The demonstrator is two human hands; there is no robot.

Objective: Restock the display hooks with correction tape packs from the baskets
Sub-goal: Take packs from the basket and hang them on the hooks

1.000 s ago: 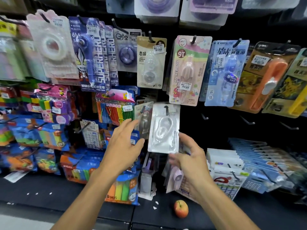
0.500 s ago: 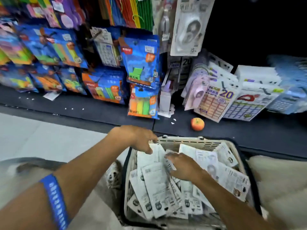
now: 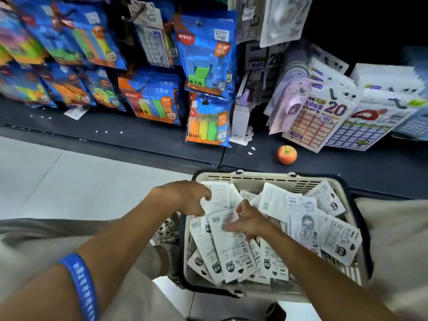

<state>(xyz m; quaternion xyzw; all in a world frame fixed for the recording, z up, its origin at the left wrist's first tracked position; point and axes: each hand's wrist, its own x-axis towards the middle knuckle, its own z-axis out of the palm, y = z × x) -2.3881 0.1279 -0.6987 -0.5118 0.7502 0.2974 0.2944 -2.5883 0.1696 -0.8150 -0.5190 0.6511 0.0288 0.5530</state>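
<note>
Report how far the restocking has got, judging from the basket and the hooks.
Done: one white pack hangs on a hook at the top of the view. In hand: both the left hand and right hand are down in the basket, gathering correction tape packs. Left: the basket is full of packs, so most remains.

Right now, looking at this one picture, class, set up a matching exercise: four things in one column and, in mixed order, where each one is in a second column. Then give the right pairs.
Things:
1. apple
2. basket
3. blue wristband
4. orange and blue pack

Places:
A. on the left forearm
B. hanging at the shelf front, left of the apple
C. under both hands, full of white packs
D. lying on the dark shelf beyond the basket

Pairs: 1-D, 2-C, 3-A, 4-B
</note>
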